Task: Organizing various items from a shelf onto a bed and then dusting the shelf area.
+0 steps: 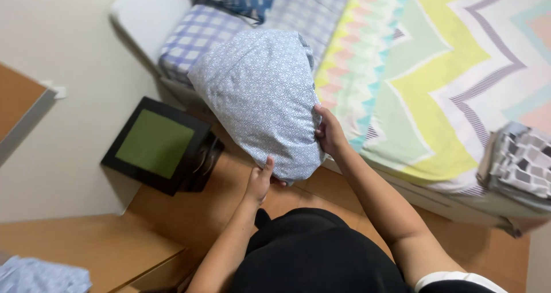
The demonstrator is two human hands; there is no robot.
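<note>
I hold a plump pillow in a light blue patterned pillowcase (261,95) in front of me, above the bed's edge. My left hand (260,181) grips its lower end, thumb up against the fabric. My right hand (329,133) clasps its right side, fingers pressed into the cloth. The pillow's far end reaches toward the head of the bed.
A bed with a colourful zigzag bedspread (436,75) fills the right. A checked blue pillow (198,37) lies at its head. A black frame with a green panel (156,145) stands on the wooden floor. Folded grey patterned cloth (525,164) sits at right; a wooden surface (80,247) holds blue fabric (40,276).
</note>
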